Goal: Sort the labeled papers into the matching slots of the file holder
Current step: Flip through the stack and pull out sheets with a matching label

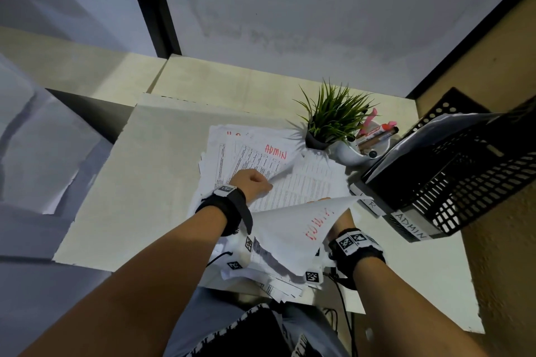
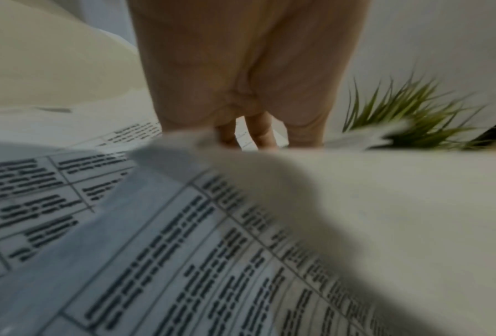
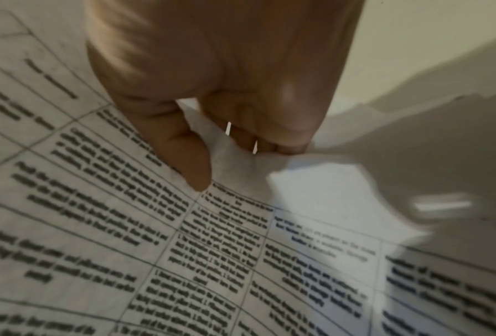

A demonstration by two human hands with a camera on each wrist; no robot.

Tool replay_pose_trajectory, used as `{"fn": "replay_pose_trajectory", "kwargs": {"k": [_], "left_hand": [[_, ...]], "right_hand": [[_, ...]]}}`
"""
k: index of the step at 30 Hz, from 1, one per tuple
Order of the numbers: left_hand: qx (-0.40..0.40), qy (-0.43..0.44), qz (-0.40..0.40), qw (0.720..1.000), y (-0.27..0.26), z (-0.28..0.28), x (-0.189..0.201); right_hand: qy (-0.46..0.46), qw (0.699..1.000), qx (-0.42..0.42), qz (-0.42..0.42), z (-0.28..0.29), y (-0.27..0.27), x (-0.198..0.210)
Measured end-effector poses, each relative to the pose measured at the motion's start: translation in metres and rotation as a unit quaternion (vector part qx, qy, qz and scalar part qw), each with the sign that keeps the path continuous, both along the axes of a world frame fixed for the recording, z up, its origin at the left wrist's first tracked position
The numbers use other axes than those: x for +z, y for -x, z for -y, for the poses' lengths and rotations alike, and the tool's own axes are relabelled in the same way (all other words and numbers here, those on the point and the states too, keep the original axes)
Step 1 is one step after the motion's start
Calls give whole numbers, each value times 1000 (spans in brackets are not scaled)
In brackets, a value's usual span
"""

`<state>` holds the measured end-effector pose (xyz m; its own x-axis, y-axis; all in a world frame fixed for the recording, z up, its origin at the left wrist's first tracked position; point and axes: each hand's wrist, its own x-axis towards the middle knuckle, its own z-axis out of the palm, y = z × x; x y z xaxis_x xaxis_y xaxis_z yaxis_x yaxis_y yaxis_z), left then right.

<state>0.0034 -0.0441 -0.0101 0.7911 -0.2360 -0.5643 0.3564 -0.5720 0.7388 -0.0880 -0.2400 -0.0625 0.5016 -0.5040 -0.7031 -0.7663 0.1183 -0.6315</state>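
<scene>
A loose pile of printed papers (image 1: 301,182) covers the desk's middle. My left hand (image 1: 256,181) pinches the lifted edge of a sheet marked ADMIN (image 1: 275,152) in red; in the left wrist view its fingers (image 2: 258,131) curl behind that sheet (image 2: 183,250). My right hand (image 1: 343,222) holds a curled sheet (image 1: 293,229) above the pile, with red lettering showing through its back. In the right wrist view thumb and fingers (image 3: 189,159) pinch this printed sheet (image 3: 241,250). The black mesh file holder (image 1: 464,168) stands at the right, with an ADMIN label (image 1: 412,224) on a slot.
A potted green plant (image 1: 333,116) and a white cup of markers (image 1: 374,139) stand behind the pile, beside the file holder. More sheets hang over the desk's near edge (image 1: 275,281). A wall runs along the right side.
</scene>
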Motion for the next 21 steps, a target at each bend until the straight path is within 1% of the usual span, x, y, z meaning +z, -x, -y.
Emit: {"fn": "replay_pose_trajectory", "kwargs": {"k": [1, 2, 4, 6, 7, 11, 12, 13, 15, 16, 19, 21], "left_hand": [[-6, -9, 19, 1000, 0, 2, -1], [-9, -18, 36, 999, -1, 4, -2], [7, -11, 61, 998, -1, 4, -4], [49, 22, 78, 996, -1, 1, -2], [72, 44, 82, 993, -2, -3, -2], [151, 150, 26, 977, -11, -23, 4], [156, 168, 15, 973, -12, -26, 6], [156, 175, 15, 972, -13, -29, 6], [147, 177, 13, 973, -14, -31, 6], [142, 181, 11, 973, -13, -32, 9], [131, 199, 7, 971, -11, -35, 14], [120, 212, -13, 970, -10, -35, 18]], "right_hand": [[-38, 997, -59, 21, -2, 0, 11], [-27, 996, -73, 38, -2, -1, 9], [-38, 998, -41, 28, -7, -2, 24], [-30, 999, -22, 37, -13, 1, 45], [-11, 999, -17, 37, -10, 1, 48], [29, 992, -92, 75, 1, 0, 53], [19, 990, -110, 90, -1, -3, 57], [17, 989, -108, 102, -2, -4, 59], [21, 991, -83, 99, -5, -8, 64], [18, 990, -88, 108, -7, -10, 69], [-14, 981, -127, 149, -14, -15, 74], [-45, 971, -147, 185, -16, -18, 77]]}}
